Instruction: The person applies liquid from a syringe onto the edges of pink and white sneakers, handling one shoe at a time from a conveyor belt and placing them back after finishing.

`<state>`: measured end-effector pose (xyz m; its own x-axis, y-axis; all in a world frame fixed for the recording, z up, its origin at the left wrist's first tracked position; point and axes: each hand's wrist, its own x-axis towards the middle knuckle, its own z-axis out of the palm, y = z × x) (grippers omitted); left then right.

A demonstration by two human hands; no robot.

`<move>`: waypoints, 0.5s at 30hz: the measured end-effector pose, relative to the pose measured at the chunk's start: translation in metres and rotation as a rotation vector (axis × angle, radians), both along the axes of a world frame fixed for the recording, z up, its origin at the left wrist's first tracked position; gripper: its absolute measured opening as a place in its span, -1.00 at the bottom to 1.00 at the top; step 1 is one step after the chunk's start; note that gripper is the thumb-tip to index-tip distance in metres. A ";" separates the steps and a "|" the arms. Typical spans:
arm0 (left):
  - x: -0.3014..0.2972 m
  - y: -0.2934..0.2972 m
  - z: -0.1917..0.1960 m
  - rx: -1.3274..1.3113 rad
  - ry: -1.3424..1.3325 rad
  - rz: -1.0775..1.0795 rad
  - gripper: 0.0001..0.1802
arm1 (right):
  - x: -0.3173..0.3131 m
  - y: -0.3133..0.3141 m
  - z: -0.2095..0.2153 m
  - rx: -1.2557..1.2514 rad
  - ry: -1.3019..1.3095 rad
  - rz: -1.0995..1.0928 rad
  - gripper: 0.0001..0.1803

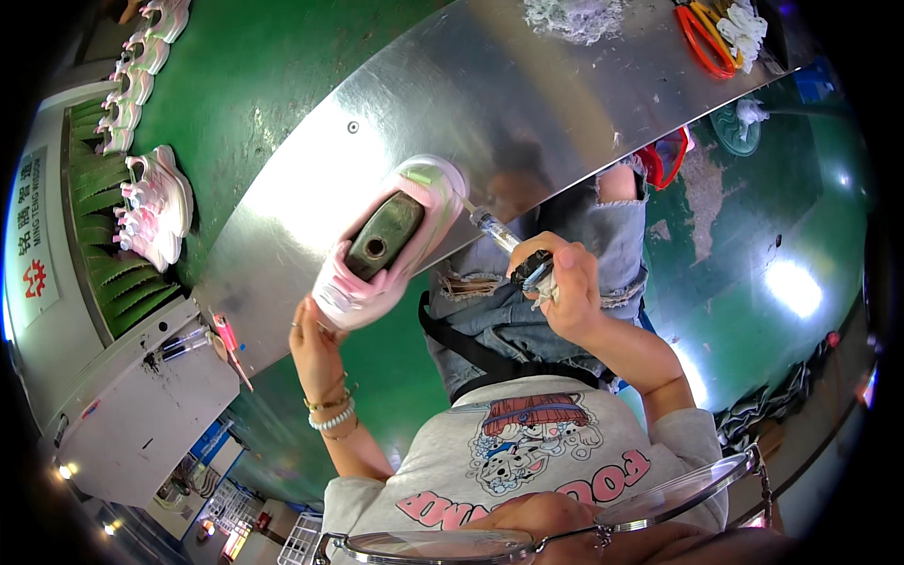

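Left hand [315,344] grips pink shoe [391,247]; right hand [565,282] clenches syringe [494,229].

Table [527,85]: brushed sheet metal, smooth, dull sheen. Shoe [391,247]: pink-white soft upper, matt, on a dark, worn last [384,235]. Syringe [494,229]: clear glossy plastic. Shorts [546,273]: frayed denim. Floor [235,85]: green, scuffed, glossy in patches. Scissors [702,40]: glossy red plastic handles.

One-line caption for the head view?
Left hand steadies a pink-and-white shoe on a metal table; right hand applies a syringe-like tool.
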<state>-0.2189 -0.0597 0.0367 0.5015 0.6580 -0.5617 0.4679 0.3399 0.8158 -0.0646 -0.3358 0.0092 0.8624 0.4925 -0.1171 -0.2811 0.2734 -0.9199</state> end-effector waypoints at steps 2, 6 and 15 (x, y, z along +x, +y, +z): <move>-0.010 -0.016 0.004 -0.067 0.025 -0.034 -0.63 | -0.002 0.000 0.009 -0.031 0.008 0.011 -0.35; -0.021 -0.035 0.007 -0.261 0.033 -0.129 -0.59 | -0.008 -0.001 0.023 -0.128 0.008 0.037 -0.35; -0.024 -0.053 -0.023 -0.548 -0.098 -0.297 -0.34 | -0.015 -0.009 0.030 -0.140 0.079 0.046 -0.36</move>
<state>-0.2426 -0.1129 0.0141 0.6846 0.1128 -0.7202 0.5385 0.5875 0.6040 -0.0797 -0.3448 0.0396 0.8244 0.5056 -0.2542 -0.3634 0.1286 -0.9227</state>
